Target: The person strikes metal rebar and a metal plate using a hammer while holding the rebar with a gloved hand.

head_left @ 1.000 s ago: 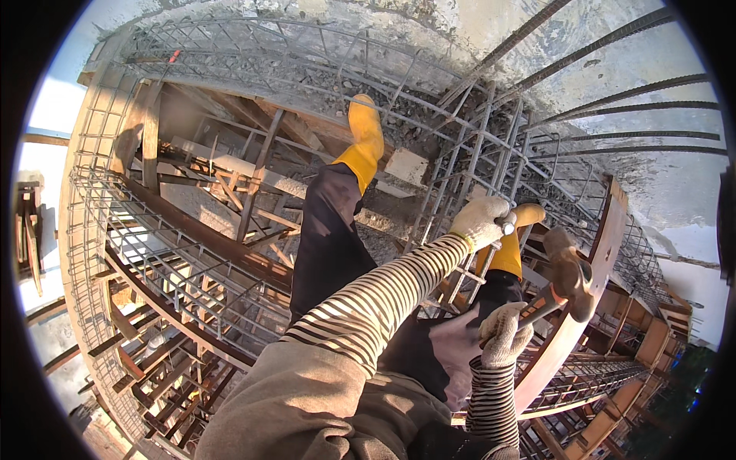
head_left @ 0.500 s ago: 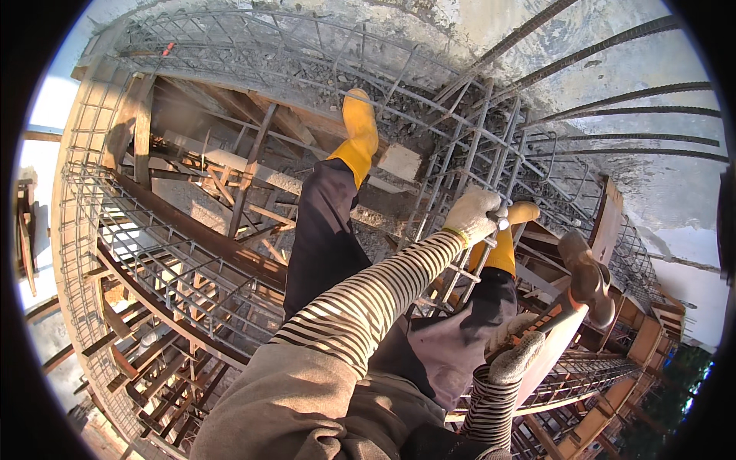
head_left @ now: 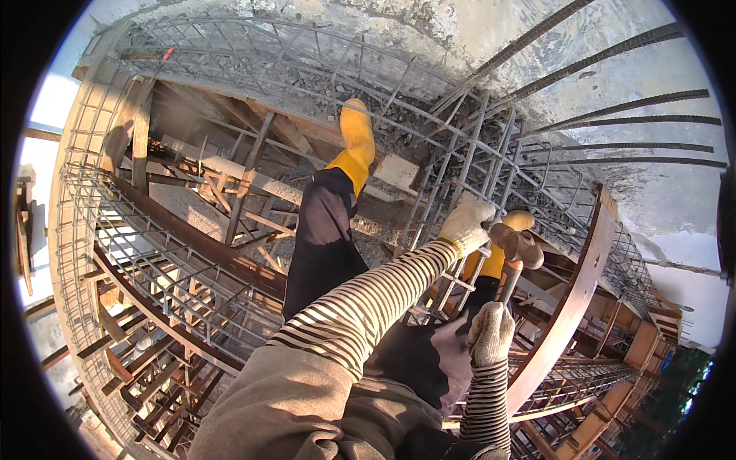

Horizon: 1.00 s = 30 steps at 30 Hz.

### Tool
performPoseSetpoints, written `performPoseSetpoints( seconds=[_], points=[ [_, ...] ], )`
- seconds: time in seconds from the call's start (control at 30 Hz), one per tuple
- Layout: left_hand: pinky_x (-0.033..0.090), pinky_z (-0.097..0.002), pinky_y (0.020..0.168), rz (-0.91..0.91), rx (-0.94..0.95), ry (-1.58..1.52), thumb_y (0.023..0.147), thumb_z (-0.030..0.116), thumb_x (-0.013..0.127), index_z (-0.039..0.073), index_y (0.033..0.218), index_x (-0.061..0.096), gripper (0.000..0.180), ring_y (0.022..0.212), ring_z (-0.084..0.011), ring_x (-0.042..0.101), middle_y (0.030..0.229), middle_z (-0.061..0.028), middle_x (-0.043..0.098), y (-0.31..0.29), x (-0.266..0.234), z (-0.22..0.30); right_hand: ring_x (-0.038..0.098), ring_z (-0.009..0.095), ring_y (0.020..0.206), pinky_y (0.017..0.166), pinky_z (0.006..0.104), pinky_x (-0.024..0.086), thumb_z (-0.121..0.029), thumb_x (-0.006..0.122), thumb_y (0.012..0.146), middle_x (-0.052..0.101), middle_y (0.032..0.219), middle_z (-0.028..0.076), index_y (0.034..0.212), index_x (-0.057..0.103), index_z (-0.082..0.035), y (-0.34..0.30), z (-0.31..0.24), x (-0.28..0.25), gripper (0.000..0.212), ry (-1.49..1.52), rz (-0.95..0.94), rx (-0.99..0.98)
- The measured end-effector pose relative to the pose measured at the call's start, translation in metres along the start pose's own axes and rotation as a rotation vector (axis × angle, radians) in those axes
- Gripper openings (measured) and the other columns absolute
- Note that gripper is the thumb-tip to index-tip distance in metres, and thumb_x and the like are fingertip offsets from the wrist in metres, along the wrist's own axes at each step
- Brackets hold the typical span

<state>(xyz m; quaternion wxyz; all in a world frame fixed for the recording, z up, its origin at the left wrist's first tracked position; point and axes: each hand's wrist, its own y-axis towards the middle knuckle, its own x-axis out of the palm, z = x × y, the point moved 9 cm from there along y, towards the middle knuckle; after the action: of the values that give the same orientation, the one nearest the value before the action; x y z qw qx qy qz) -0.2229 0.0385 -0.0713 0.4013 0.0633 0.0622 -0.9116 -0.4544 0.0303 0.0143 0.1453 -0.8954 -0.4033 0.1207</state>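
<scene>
My left hand (head_left: pixel 468 221), in a pale knit glove, is closed round a metal bar at the steel rebar cage (head_left: pixel 477 149). Most of that bar is hidden by the glove and by the hammer. My right hand (head_left: pixel 491 334), gloved too, grips the handle of a hammer (head_left: pixel 518 245). The hammer's heavy dark head is right beside the left hand's fingers; whether it touches the bar I cannot tell. Striped sleeves cover both forearms. Below the hands, one yellow boot (head_left: pixel 491 261) stands partly hidden behind the cage.
Another yellow boot (head_left: pixel 355 142) rests farther left by rubble. Long rebar rods (head_left: pixel 621 107) stick out from the concrete wall (head_left: pixel 652 69) at upper right. A wooden plank (head_left: pixel 563 307) stands right of the hammer. Left, a curved rebar mesh (head_left: pixel 176 268) and timber framing lie over a drop.
My right hand has swung the hammer up and left, bringing its head from the plank's side to beside my left hand. The left hand has stayed nearly in place.
</scene>
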Motion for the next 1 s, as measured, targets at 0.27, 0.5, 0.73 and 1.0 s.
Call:
performPoseSetpoints(
  seconds=[0.27,0.5,0.73,1.0],
  points=[
    [0.052,-0.0484,0.071,0.102,0.070,0.126,0.092,0.029,0.067,0.001,0.077,0.063,0.033,0.075,-0.0407,0.064,0.078,-0.0218,0.064,0.000,-0.007,0.008,0.040,0.014,0.041,0.037,0.0269,0.035,-0.052,0.062,0.102,0.046,0.056,0.002,0.085,0.052,-0.008,0.005,-0.012,0.001,0.048,0.064,0.011,-0.073],
    [0.059,-0.0412,0.065,0.014,0.004,0.013,0.094,0.018,0.067,0.000,0.080,0.063,0.023,0.071,-0.0304,0.068,0.080,-0.0175,0.063,0.000,0.002,0.007,0.043,0.012,0.044,0.038,0.0258,0.034,-0.059,0.061,0.100,0.045,0.060,0.000,0.089,0.053,-0.007,0.000,-0.020,-0.022,0.054,0.289,-0.009,-0.079],
    [0.051,-0.0482,0.070,0.108,0.098,0.098,0.093,0.030,0.070,0.001,0.080,0.063,0.032,0.077,-0.0399,0.064,0.083,-0.0198,0.065,-0.005,-0.004,0.002,0.044,0.013,0.044,0.038,0.0264,0.035,-0.055,0.064,0.100,0.047,0.059,0.002,0.090,0.056,-0.005,-0.010,-0.029,-0.017,0.052,0.236,0.048,0.007],
    [0.053,-0.0464,0.069,0.147,0.092,0.079,0.091,0.022,0.071,0.000,0.083,0.063,0.025,0.074,-0.0364,0.064,0.085,-0.0192,0.065,-0.004,-0.009,0.006,0.047,0.013,0.044,0.038,0.0269,0.036,-0.056,0.063,0.100,0.049,0.058,0.003,0.091,0.055,-0.007,-0.001,0.001,-0.014,0.051,0.123,0.056,0.128]
  ],
)
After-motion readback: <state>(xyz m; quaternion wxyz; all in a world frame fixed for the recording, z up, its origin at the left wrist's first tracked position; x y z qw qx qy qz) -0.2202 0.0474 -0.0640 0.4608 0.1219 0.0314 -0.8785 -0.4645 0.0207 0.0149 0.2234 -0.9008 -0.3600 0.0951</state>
